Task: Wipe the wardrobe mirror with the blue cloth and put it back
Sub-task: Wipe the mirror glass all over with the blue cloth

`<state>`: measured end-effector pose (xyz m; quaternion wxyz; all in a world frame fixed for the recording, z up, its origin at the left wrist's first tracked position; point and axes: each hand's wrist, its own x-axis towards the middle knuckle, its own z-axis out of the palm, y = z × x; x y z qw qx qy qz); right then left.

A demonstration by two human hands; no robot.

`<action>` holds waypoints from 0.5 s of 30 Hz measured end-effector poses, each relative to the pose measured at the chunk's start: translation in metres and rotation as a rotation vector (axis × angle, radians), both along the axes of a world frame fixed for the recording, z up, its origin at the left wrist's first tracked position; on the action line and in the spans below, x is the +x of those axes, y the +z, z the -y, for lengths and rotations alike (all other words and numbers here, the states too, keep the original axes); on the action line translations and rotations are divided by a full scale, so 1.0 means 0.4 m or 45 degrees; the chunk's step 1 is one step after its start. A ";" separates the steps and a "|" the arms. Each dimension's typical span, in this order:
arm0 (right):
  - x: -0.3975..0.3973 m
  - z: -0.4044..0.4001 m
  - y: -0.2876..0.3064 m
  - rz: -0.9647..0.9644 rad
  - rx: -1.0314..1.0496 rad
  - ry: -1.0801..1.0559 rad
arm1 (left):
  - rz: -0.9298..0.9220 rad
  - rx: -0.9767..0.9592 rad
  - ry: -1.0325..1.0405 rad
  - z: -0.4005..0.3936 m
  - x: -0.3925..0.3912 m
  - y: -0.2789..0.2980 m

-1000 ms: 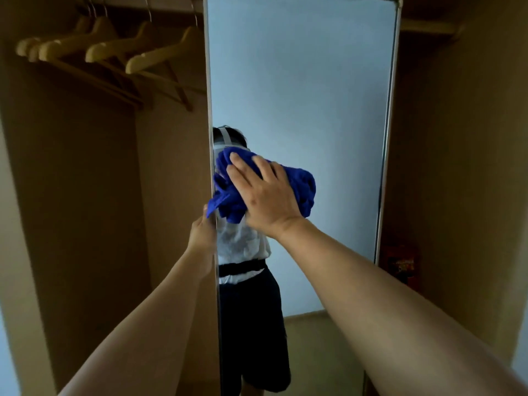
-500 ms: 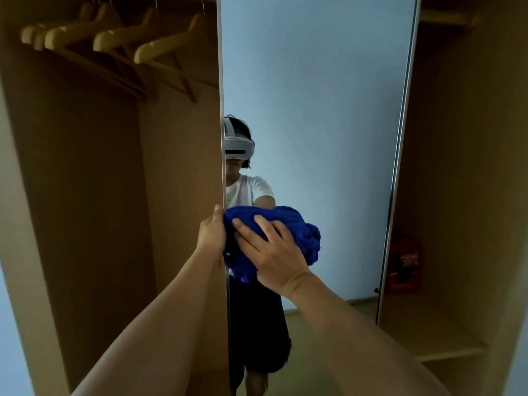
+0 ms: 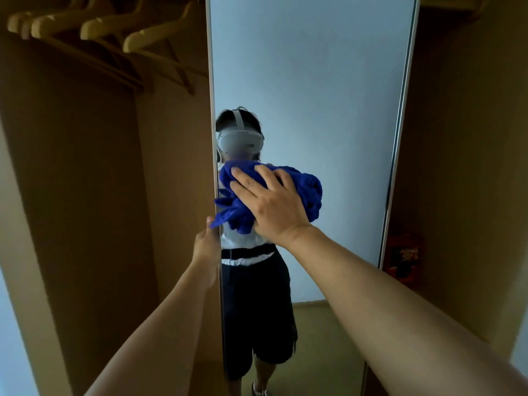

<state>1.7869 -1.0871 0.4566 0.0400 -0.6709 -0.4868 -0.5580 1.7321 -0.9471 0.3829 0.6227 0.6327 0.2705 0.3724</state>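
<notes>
The tall wardrobe mirror [image 3: 328, 81] fills the middle of the view, mounted on an open door. A bunched blue cloth [image 3: 305, 190] lies against the glass near its left edge, at mid height. My right hand [image 3: 271, 204] presses flat on the cloth with fingers spread and nearly straight. My left hand [image 3: 206, 247] grips the mirror door's left edge just below the cloth, its fingers wrapped round the edge and hidden. The glass reflects a person wearing a headset.
Left of the mirror door is an open wardrobe bay with several wooden hangers [image 3: 94, 27] on a rail above. To the right is another bay with a red box [image 3: 404, 257] on a low shelf.
My right hand slid the cloth down the glass to the level of my left hand, then back up above it. My left hand kept its grip on the door edge.
</notes>
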 end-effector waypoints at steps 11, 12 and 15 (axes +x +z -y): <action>0.034 0.002 -0.239 0.070 -0.151 0.040 | 0.093 -0.054 0.139 0.003 0.019 -0.032; 0.035 0.001 -0.258 0.085 -0.169 0.028 | 0.102 -0.049 0.134 0.005 0.020 -0.035; 0.032 -0.004 -0.300 0.114 -0.226 -0.008 | 0.128 -0.035 0.186 0.009 0.023 -0.032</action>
